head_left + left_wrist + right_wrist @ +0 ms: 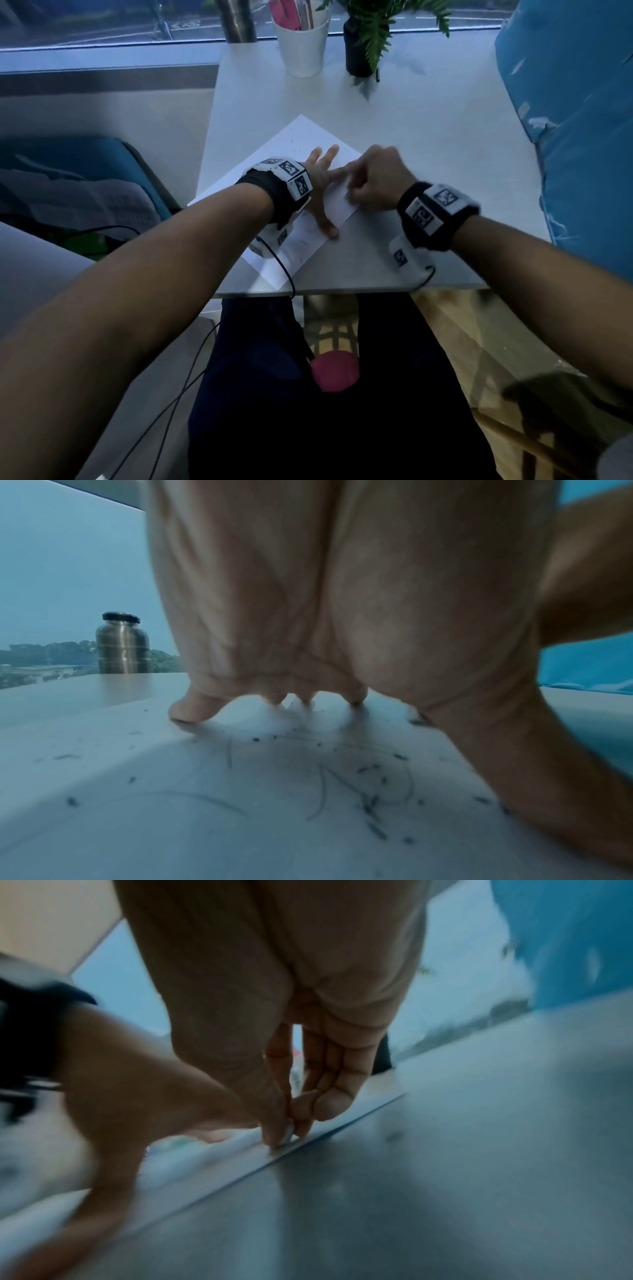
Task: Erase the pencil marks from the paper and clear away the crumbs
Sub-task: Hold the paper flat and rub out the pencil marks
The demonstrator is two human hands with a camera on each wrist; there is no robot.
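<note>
A white sheet of paper [298, 137] lies at an angle on the white table [445, 137]. My left hand [325, 185] presses flat on it with straight, spread fingers. In the left wrist view, thin pencil marks [323, 791] and several dark eraser crumbs [377, 829] show on the paper [171, 831] under the left palm [342, 601]. My right hand [356, 192] is curled beside it, near the sheet's right edge. In the blurred right wrist view its thumb and fingertips [277, 1137] pinch a small pale eraser [289, 1135] against the paper [222, 1169]. Most of the eraser is hidden.
A white cup of pens [303, 44], a potted plant [363, 48] and a steel bottle [122, 645] stand at the table's far side. A blue cushion [575, 137] rises along the right. The table's front edge [342, 291] lies just behind my wrists, with cables hanging over it.
</note>
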